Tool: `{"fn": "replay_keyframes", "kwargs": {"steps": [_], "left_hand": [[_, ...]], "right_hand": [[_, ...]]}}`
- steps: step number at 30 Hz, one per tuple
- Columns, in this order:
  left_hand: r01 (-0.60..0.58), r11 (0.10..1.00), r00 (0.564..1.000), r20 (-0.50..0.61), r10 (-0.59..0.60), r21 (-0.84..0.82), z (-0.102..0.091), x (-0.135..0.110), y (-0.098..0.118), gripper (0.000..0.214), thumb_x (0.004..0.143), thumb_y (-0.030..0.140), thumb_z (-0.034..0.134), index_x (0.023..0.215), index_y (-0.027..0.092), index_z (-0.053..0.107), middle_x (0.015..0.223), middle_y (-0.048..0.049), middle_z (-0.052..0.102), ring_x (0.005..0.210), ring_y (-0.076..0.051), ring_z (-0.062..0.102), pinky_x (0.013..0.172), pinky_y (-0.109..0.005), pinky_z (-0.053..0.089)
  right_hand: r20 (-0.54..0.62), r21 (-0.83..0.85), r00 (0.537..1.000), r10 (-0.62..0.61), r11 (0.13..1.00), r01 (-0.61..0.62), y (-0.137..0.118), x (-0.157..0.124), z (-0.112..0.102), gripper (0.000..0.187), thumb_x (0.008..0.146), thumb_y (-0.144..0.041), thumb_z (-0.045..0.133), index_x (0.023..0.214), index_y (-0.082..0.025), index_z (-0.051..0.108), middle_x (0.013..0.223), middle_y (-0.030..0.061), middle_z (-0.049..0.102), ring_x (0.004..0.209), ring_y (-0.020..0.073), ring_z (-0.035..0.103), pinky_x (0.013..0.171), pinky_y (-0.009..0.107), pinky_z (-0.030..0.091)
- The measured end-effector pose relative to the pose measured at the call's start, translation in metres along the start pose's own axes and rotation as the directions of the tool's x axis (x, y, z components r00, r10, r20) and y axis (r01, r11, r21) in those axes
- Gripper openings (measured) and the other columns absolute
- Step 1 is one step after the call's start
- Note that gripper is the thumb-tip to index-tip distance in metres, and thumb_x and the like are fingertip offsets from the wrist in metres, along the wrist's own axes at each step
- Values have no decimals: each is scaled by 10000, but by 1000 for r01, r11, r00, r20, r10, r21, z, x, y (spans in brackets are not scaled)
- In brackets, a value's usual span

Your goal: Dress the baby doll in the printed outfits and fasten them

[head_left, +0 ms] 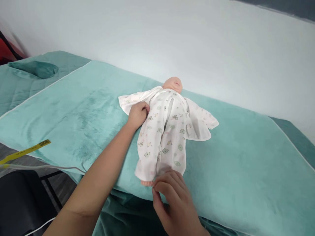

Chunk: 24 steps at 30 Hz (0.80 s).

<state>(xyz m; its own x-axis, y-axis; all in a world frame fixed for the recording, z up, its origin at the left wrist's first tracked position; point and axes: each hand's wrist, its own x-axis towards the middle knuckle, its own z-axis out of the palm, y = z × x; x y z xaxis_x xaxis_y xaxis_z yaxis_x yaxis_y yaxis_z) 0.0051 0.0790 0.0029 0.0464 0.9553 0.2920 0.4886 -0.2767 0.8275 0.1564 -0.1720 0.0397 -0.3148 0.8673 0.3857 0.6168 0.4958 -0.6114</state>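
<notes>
A baby doll (173,84) lies on its back, head toward the wall. It wears a white baby romper (169,131) printed with small green and brown figures, its two legs reaching toward me. White cloth flaps like sleeves spread out on both sides. My left hand (138,115) is closed at the romper's left side near the waist, fingertips curled against the fabric. At the lower end, my right hand (174,200) has thumb and forefinger pinched by the leg hem and covers one foot. The toes of the other foot (147,183) show below the hem.
A light green plush cover (246,157) lies on the bed against a white wall (197,42). A darker quilted cover with an oval opening (36,69) is at the far left. At lower left are a yellow strip (27,151), a cable and a black chair (24,200).
</notes>
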Motion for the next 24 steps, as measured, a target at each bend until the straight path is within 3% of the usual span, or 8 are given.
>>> {"fn": "replay_keyframes", "kwargs": {"steps": [6,11,15,18,21,24], "left_hand": [[8,999,1000,-26,-9,-49,0,0,1,231,653,72,405,640,197,599,715,-6,667,724,-163,589,765,-301,486],[25,996,999,-34,-28,-80,1,0,-1,238,655,61,402,634,192,600,673,5,647,677,-147,572,720,-276,473],[28,997,999,-32,-30,-68,0,0,-1,242,662,56,402,627,191,600,676,5,649,685,-148,575,724,-278,471],[35,997,999,-24,-36,-65,0,0,-1,238,665,56,404,632,190,597,679,5,651,683,-150,578,718,-280,473],[20,999,1000,-9,-21,-41,0,0,-2,234,665,57,407,640,191,596,702,0,661,704,-157,586,733,-289,477],[-8,1000,1000,3,8,24,1,1,-4,230,675,60,417,654,192,604,755,-15,683,763,-176,601,781,-313,484]], "right_hand": [[-116,-116,982,148,980,-162,28,-32,-15,250,907,-162,618,1131,-246,546,1098,81,617,1005,211,594,826,349,531],[-46,-205,971,235,949,-239,42,-50,-7,275,939,-190,587,1202,-259,544,1145,71,616,1036,221,583,871,376,524],[-56,-205,971,232,949,-238,41,-41,-5,200,955,-132,530,1100,-262,574,1074,48,645,967,214,595,835,379,510],[-83,-87,975,207,973,-214,31,-33,-11,177,933,-96,534,1026,-244,566,998,43,636,905,184,607,777,322,512],[-40,89,993,114,990,-111,16,-28,-20,223,890,-45,539,1020,-227,542,951,37,615,840,150,602,708,267,506],[36,150,999,8,989,-13,9,-24,-30,243,879,-40,550,1040,-222,553,928,36,617,803,141,592,677,257,500]]}}
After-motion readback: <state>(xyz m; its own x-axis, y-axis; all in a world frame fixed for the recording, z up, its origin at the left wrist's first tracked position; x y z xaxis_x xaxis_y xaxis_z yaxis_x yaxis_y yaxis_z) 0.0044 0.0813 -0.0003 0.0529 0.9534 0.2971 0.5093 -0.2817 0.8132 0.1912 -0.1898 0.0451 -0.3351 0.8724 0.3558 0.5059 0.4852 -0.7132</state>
